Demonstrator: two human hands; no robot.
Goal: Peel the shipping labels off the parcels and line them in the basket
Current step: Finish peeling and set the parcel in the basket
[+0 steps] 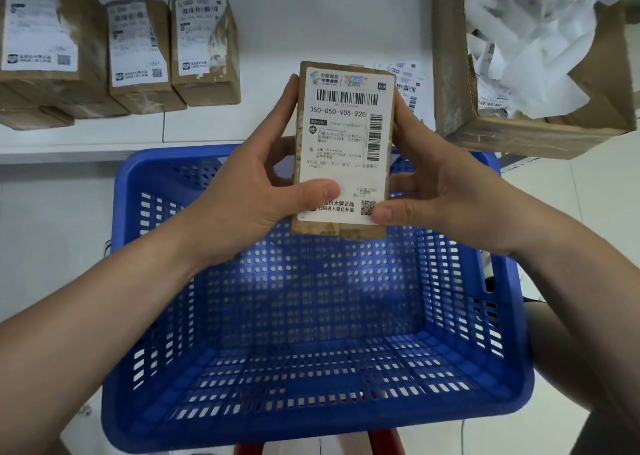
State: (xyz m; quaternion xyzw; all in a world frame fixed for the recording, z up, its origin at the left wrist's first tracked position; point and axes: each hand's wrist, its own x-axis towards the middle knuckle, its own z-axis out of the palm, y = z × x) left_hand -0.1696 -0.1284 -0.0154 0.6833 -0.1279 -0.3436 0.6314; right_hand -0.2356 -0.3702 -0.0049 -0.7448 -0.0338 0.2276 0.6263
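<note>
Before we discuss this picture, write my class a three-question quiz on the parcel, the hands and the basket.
1. True or false: the shipping label has already been peeled off the held parcel.
2. Which hands grip that parcel? A) left hand only B) right hand only C) both
3. Fill in: the parcel is held above the blue ____.

Key
1. False: the label lies flat on the parcel's face, under both thumbs.
2. C: each hand grips one side of it.
3. Basket; no labels show inside it, and three more labelled parcels stand on the white shelf behind.
</note>
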